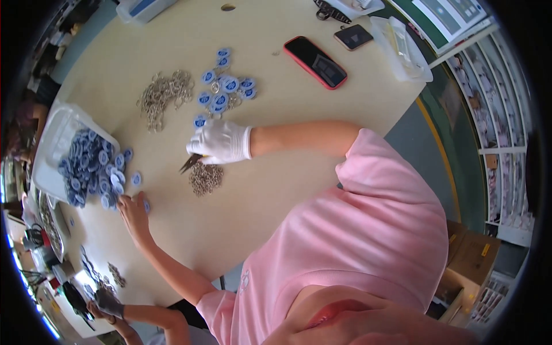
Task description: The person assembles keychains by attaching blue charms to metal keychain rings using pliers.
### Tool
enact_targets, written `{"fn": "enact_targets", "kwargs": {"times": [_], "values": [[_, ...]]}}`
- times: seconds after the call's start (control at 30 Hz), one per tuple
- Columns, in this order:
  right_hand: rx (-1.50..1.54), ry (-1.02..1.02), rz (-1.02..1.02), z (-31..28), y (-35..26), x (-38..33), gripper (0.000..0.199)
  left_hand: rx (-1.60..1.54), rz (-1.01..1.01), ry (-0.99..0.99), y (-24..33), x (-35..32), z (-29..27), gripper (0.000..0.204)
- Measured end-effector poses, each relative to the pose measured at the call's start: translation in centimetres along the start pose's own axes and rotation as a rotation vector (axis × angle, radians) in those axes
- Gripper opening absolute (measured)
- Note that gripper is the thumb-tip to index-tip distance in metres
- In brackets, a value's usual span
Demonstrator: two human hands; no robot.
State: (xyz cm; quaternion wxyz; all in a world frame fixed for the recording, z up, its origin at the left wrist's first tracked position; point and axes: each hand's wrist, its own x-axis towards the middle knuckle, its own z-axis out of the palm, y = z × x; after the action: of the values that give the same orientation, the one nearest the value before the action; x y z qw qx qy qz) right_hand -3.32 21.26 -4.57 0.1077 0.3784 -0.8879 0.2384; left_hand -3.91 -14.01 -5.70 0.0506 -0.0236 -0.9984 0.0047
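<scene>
Where the left hand (135, 217) meets the heap's edge, bare fingers touch blue discs (86, 158); whether one is gripped, cannot tell. Discs: round, pale-rimmed, many, spilling from white tray (50, 150) onto table (270, 192); judged still to do. Small rings (205, 180): one pile. Right hand (223, 142): gloved, fingers clenched round pliers (189, 163). Beyond: grouped discs (219, 102), few, amid metal loops, seemingly finished; loop pile (165, 95), tangled, seemingly unused.

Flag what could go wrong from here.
Blue discs lie both in the white tray and loose on the table; the left hand, at their edge, might scatter more. The pliers in the gloved right hand sit close to a pile of small metal pieces, which a careless sweep could disturb.
</scene>
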Motion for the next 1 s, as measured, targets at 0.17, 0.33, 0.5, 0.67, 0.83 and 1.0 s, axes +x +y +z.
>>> {"fn": "enact_targets", "kwargs": {"times": [0.17, 0.33, 0.5, 0.67, 0.83, 1.0], "values": [[0.083, -0.034, 0.037, 0.3, 0.1, -0.3, 0.025, 0.219, -0.206, -0.16, 3.0, -1.0, -2.2, 0.056], [0.076, -0.033, 0.024, -0.4, 0.0, 0.0, 0.026, 0.126, -0.078, -0.082, 1.4, -0.7, -0.7, 0.047], [0.04, -0.059, -0.014, 0.1, -0.2, -0.2, 0.028, 0.227, -0.078, -0.051, 2.7, -1.7, -0.8, 0.042], [0.207, -0.058, 0.087, -0.3, 0.6, 0.0, 0.021, 0.031, -0.039, -0.226, 2.3, -1.6, -1.0, 0.042], [0.431, -0.147, 0.29, -3.6, 0.8, 0.5, 0.02, -0.483, -0.027, -0.189, 2.2, -1.2, -3.2, 0.036], [0.252, -0.162, 0.285, -3.1, 1.2, 0.9, 0.027, -0.865, -0.066, -0.1, 3.9, -2.1, -3.8, 0.025]]}}
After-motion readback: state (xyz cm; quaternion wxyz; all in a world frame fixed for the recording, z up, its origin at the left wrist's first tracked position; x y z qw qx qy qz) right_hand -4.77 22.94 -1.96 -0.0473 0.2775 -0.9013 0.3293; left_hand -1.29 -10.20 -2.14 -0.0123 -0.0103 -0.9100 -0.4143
